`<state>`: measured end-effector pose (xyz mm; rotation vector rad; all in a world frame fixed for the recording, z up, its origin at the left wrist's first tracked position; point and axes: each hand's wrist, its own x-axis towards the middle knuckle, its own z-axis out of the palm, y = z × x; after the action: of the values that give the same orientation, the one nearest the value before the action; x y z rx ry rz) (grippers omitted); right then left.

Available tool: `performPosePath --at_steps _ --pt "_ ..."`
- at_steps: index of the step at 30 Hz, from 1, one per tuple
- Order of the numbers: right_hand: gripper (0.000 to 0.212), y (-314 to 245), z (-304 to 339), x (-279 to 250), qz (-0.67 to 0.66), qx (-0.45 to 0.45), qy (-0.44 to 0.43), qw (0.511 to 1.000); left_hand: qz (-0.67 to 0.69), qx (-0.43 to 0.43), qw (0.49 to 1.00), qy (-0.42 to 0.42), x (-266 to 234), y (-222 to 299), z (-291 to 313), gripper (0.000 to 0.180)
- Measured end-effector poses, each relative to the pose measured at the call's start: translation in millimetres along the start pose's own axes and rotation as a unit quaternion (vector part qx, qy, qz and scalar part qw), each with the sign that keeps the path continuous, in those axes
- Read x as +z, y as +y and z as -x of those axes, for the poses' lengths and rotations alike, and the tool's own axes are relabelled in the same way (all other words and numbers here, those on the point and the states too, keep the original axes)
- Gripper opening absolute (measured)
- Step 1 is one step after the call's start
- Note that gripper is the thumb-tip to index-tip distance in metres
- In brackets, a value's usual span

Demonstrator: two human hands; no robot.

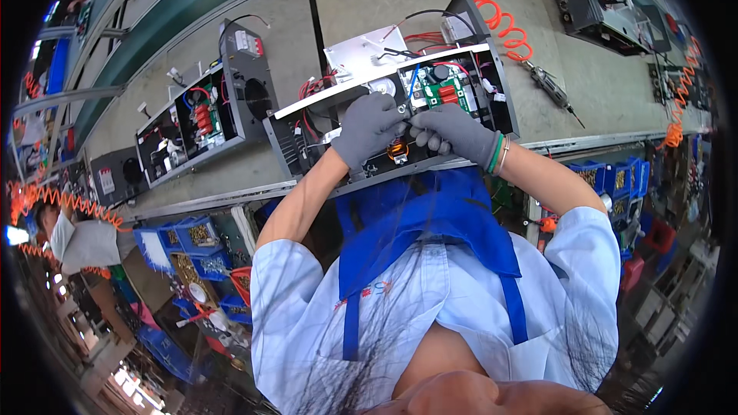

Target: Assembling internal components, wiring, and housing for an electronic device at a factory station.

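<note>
An open metal equipment housing [503, 100] lies in front of me, with a green circuit board [419, 91] inside. My left hand [369, 129], in a grey glove, reaches into it with the fingers bent together. My right hand [455, 135], gloved the same way, comes in from the other side with curled fingers. The fingertips of both meet over the middle of the housing, pinched at a small part I cannot make out. Just below them sits a copper-wound coil [397, 152]. A white panel [361, 54] with wires stands along the housing's far side.
A second open housing [184, 127] stands on the bench [284, 0] to the left. At the right lie a power screwdriver [550, 88] on an orange coiled hose [492, 11] and a dark metal case [600, 15]. Blue bins [196, 234] of small parts sit below the bench edge.
</note>
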<state>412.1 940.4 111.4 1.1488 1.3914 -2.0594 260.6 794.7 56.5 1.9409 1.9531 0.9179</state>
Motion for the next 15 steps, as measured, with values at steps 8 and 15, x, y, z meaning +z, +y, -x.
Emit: performPosePath --at_steps 8,15 --pt "0.026 -15 9 15 0.024 0.008 0.024 0.999 -0.070 0.001 0.989 -0.130 -12 -7 -6 0.015" --pt "0.031 14 -7 17 0.483 -0.371 0.147 0.779 -0.064 -0.085 0.962 -0.252 -30 1 -20 0.024"
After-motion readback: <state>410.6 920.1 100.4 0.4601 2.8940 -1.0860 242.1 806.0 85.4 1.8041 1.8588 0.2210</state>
